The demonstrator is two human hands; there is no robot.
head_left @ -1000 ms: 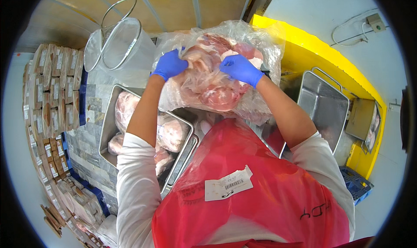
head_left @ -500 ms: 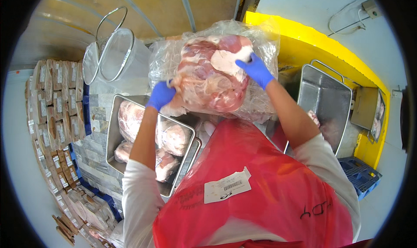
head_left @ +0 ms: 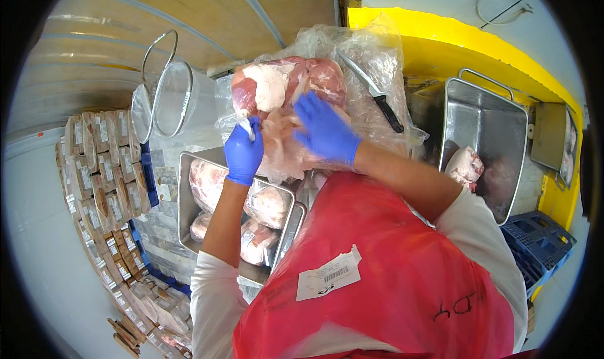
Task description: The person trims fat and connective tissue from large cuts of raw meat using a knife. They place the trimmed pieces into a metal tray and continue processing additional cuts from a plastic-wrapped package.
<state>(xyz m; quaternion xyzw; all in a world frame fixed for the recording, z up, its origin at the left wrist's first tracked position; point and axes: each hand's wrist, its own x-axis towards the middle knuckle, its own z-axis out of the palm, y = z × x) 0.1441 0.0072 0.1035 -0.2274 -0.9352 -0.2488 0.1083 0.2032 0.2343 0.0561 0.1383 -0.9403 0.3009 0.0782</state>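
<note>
A large piece of raw meat (head_left: 321, 76) lies on the plastic-covered work surface ahead of me. Blue-gloved, my left hand (head_left: 244, 150) is closed on the thin clear plastic wrap (head_left: 280, 136) at the meat's near left corner. My right hand (head_left: 327, 129), also in a blue glove, is open with fingers stretched out over the wrap and the meat's near side; motion blurs it a little. To the right, a knife (head_left: 377, 98) with a black handle rests on the crumpled plastic sheet (head_left: 362, 117), its blade pointing away from me.
A metal tub (head_left: 182, 217) with several wrapped meat pieces stands below left. Another metal tub (head_left: 519, 139) at right holds a meat piece (head_left: 464, 166). A hoop-held clear bag (head_left: 170, 98) is at far left, past which boxes (head_left: 104, 164) are stacked. A blue pallet (head_left: 535, 246) lies lower right.
The meat has shifted left and been turned, uncovering the knife. My left hand now grips wrap at its near left corner; my right hand has come off the far right side and moved left and nearer.
</note>
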